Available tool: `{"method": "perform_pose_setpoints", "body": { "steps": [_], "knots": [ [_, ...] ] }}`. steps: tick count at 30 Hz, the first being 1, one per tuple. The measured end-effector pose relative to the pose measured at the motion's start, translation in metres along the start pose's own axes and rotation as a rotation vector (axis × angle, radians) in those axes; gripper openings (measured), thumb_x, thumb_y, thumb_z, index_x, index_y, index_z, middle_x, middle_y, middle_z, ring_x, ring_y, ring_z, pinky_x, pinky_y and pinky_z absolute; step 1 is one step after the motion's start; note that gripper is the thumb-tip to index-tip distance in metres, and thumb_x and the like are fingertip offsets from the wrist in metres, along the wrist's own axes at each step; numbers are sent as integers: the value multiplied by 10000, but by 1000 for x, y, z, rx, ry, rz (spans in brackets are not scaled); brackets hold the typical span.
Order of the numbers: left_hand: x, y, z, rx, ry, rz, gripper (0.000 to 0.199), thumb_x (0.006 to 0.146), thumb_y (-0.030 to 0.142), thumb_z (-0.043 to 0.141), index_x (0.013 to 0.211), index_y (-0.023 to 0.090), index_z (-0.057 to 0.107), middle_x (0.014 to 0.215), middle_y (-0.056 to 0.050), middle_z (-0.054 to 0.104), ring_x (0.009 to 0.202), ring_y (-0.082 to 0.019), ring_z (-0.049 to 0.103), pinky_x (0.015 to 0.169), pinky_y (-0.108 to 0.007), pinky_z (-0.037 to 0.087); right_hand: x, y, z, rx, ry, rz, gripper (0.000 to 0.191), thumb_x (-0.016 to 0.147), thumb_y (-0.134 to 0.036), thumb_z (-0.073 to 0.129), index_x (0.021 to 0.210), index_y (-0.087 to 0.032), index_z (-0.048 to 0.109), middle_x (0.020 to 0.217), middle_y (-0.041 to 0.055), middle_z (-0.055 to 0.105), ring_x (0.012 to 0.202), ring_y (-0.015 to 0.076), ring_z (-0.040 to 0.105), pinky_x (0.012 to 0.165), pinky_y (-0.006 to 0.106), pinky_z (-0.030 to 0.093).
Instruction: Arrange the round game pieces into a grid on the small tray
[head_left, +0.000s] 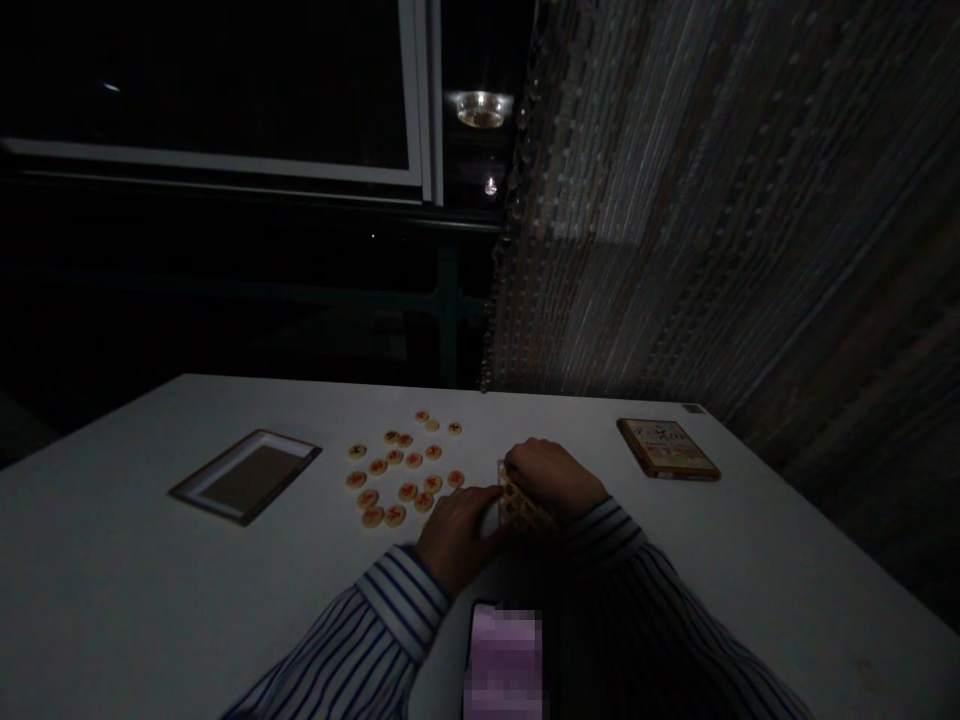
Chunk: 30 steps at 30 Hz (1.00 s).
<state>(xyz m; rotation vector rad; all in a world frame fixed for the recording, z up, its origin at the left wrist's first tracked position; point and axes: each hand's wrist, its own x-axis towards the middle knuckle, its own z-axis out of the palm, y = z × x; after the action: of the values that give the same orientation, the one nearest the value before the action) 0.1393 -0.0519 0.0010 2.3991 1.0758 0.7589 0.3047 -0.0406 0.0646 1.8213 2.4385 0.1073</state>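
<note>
The room is dim. Both my hands meet over a small folded sheet with a red grid pattern [520, 507] on the white table [150, 560]. My left hand [459, 535] grips its left edge with closed fingers. My right hand [553, 478] presses on its top right part. Both sleeves are white with blue stripes. Several round pale game discs with red marks [401, 470] lie scattered just left of my hands.
An open shallow box tray [246, 476] lies at the left. A brown printed box lid [667, 448] lies at the right near the table edge. A phone [504, 660] rests by my forearms. A beaded curtain [712, 220] hangs behind, with a dark window at the left.
</note>
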Motion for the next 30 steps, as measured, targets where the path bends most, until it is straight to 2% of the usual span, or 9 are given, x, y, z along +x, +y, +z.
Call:
{"method": "perform_pose_setpoints", "body": {
  "steps": [26,30],
  "knots": [
    [0,-1,1,-4,-2,-5,429,724,319,573,1137,209,538,1054,-69,638,959,-228,570,835,-366,436,0,-2,-4,14,-35,-18,271,865,-262,382,954,-158,617,958,119,628,872,199,584,712,264,403],
    [0,-1,2,6,2,0,417,735,334,560,1132,208,539,1042,-68,641,948,-227,574,827,-363,442,0,-1,0,24,9,-40,270,864,-264,379,939,-164,618,932,109,635,858,201,587,705,267,404]
  ]
}}
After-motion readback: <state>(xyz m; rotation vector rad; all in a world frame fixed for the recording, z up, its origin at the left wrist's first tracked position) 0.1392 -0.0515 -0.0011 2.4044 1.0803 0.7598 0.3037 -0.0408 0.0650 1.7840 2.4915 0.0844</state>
